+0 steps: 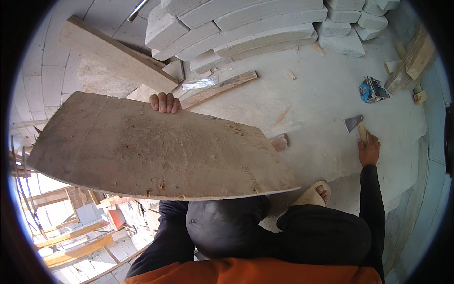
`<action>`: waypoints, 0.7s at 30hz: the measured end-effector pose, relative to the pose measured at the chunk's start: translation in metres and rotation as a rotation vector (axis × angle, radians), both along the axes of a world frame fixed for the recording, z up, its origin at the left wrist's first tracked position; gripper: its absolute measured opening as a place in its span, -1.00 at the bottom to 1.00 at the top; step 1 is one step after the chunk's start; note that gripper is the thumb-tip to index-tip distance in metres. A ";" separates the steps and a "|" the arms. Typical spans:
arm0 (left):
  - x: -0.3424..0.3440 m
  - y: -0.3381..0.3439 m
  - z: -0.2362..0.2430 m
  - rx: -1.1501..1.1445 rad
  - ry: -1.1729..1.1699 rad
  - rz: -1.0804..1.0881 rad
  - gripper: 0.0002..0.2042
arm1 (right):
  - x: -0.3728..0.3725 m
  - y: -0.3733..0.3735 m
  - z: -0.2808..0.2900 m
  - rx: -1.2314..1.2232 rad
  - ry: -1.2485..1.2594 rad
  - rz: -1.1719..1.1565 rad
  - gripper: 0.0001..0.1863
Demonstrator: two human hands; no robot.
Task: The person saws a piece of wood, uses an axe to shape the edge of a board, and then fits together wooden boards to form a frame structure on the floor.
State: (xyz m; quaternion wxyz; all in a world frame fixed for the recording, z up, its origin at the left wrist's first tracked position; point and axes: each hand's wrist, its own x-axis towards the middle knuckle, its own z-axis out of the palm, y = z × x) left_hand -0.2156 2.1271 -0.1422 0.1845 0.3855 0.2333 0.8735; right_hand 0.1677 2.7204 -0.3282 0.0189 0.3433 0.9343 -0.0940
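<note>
A large worn plywood board point(156, 146) stands across the left and middle of the view, its lower edge above my knees. My left hand point(165, 102) grips its far edge; the fingers are curled over the top, and the rest of that hand and arm is hidden behind the board. At the right, my right hand point(369, 150) is wrapped round the wooden handle of a hatchet point(354, 124). The hatchet's grey head points away from me, low over the pale floor. Board and hatchet are well apart.
Pale blocks point(265, 19) are stacked at the back. A long timber point(113, 52) leans at the far left, near a wooden strip point(227, 87) on the floor point(321, 90). A crumpled blue packet point(372, 90) and wood pieces point(418, 59) lie at the right. A brick piece point(280, 142) sits beside the board.
</note>
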 end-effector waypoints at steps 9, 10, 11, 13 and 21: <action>0.001 0.042 -0.032 0.218 0.077 -0.143 -0.78 | -0.109 -0.180 0.270 -0.765 0.346 0.916 -0.03; 0.010 0.043 -0.035 0.194 0.050 -0.125 -0.76 | -0.109 -0.200 0.293 -0.880 0.319 1.065 -0.03; 0.014 0.051 -0.036 0.189 0.040 -0.100 -0.78 | -0.105 -0.214 0.316 -0.965 0.273 1.206 -0.03; 0.024 0.068 -0.045 0.160 -0.006 -0.059 -0.82 | -0.090 -0.245 0.315 -0.727 0.257 1.256 -0.09; 0.098 0.110 -0.069 -0.977 -0.636 0.512 -0.38 | -0.066 -0.189 0.298 -0.738 0.149 0.760 -0.38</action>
